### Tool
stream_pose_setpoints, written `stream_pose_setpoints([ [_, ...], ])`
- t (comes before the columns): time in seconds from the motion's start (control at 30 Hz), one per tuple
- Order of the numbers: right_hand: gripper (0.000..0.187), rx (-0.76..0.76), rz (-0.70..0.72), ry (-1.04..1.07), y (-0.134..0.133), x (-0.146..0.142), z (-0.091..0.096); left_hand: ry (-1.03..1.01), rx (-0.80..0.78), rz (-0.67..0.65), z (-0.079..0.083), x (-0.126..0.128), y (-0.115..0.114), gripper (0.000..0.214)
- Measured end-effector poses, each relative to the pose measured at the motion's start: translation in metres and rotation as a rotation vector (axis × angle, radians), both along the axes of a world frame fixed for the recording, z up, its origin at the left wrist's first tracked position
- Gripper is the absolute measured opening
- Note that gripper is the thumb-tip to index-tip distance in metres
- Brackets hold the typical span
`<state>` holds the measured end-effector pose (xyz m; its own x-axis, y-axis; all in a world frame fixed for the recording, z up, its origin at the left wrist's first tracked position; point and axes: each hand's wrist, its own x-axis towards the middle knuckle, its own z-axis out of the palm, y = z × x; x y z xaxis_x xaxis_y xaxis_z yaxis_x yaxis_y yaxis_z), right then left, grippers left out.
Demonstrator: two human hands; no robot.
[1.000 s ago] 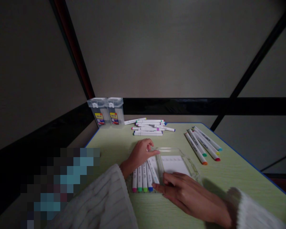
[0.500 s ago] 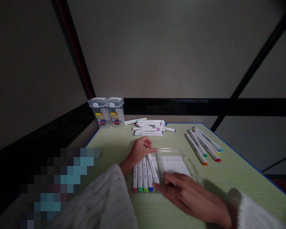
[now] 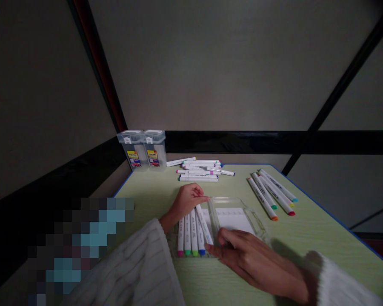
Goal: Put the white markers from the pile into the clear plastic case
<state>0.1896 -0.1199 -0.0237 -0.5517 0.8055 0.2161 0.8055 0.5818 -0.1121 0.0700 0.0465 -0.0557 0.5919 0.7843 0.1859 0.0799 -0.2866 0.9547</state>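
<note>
An open clear plastic case (image 3: 214, 221) lies flat on the table, with a white insert (image 3: 234, 219) in its right half. Several white markers (image 3: 187, 233) with pink, green, lime and blue ends are lined up in the left half. One more white marker (image 3: 205, 225) rests at a slant beside them. Over its far end is my left hand (image 3: 189, 199), fingers curled and thumb stretched toward the case's middle edge. My right hand (image 3: 250, 261) is closed at the slanted marker's near end, covering its tip and part of the case.
Two lidded clear boxes (image 3: 130, 148) with yellow labels stand at the back left corner. A pile of white markers (image 3: 199, 172) lies at the back. More markers (image 3: 270, 193) lie at the right. The table (image 3: 315, 238) has a blue edge, with a wall behind.
Almost nothing differs. Both hands and the slanted marker stay in place, and the whole view has shifted very slightly.
</note>
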Motion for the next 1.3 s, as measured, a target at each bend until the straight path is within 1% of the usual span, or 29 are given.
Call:
stream_pose_setpoints([
  [0.13, 0.029, -0.024, 0.011, 0.040, 0.0010, 0.0015, 0.0003, 0.031, 0.039, 0.020, -0.0005, 0.0006, -0.0003, 0.029],
  [0.27, 0.030, -0.060, 0.034, -0.001, 0.0014, 0.0034, 0.0022, 0.041, 0.025, 0.010, 0.0007, 0.0029, -0.0015, 0.027],
  [0.37, 0.031, -0.059, 0.029, -0.004, 0.0009, 0.0040, 0.0025, 0.020, 0.014, -0.004, -0.0001, 0.0039, -0.0015, 0.022],
  [0.43, 0.032, -0.048, 0.030, -0.008, 0.0009, 0.0038, 0.0019, 0.022, 0.052, 0.036, -0.0015, 0.0038, -0.0008, 0.020],
  [0.5, 0.032, -0.033, 0.036, -0.027, 0.0010, 0.0036, 0.0008, 0.041, 0.117, 0.101, -0.0030, 0.0034, 0.0000, 0.023],
  [0.57, 0.032, -0.028, 0.040, -0.055, 0.0009, 0.0036, -0.0003, 0.051, 0.156, 0.138, -0.0038, 0.0032, 0.0007, 0.025],
  [0.7, 0.031, -0.015, 0.045, -0.073, 0.0002, 0.0040, -0.0015, 0.011, 0.113, 0.121, -0.0022, 0.0032, 0.0001, 0.018],
  [0.77, 0.031, 0.006, 0.050, -0.057, 0.0002, 0.0040, -0.0017, 0.023, 0.097, 0.125, -0.0004, 0.0025, -0.0007, 0.016],
  [0.9, 0.032, 0.013, 0.058, -0.026, 0.0004, 0.0034, -0.0023, 0.072, 0.124, 0.150, 0.0017, 0.0004, -0.0015, 0.019],
  [1.0, 0.032, -0.005, 0.058, -0.023, 0.0001, 0.0031, -0.0025, 0.079, 0.128, 0.152, -0.0001, -0.0002, -0.0006, 0.022],
  [1.17, 0.031, -0.023, 0.045, -0.031, 0.0001, 0.0023, -0.0018, 0.090, 0.095, 0.105, -0.0051, 0.0007, 0.0017, 0.023],
  [1.3, 0.031, -0.036, 0.040, -0.006, 0.0013, 0.0021, -0.0014, 0.102, 0.101, 0.097, -0.0054, 0.0014, 0.0013, 0.022],
])
